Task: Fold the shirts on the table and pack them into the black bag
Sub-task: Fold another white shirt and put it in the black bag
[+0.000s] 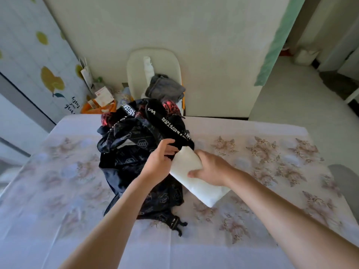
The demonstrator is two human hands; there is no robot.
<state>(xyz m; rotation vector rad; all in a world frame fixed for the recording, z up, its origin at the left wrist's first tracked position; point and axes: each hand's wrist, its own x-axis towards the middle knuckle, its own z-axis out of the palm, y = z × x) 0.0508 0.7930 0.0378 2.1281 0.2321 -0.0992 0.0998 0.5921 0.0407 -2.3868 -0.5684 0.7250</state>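
Observation:
A black bag with white lettered straps and red patches lies crumpled in the middle of the table. My left hand grips the bag's edge at its opening. My right hand holds a folded white shirt, thumb underneath and fingers over the top. The shirt's far end sits at the bag's opening, partly under a black strap. The shirt's near end rests on the table.
The table wears a pale cloth with a brown flower print. Behind it stands a cream chair with grey clothing and a white item on it. Boxes and an orange bag sit on the floor at the back left. A grey chair back shows at right.

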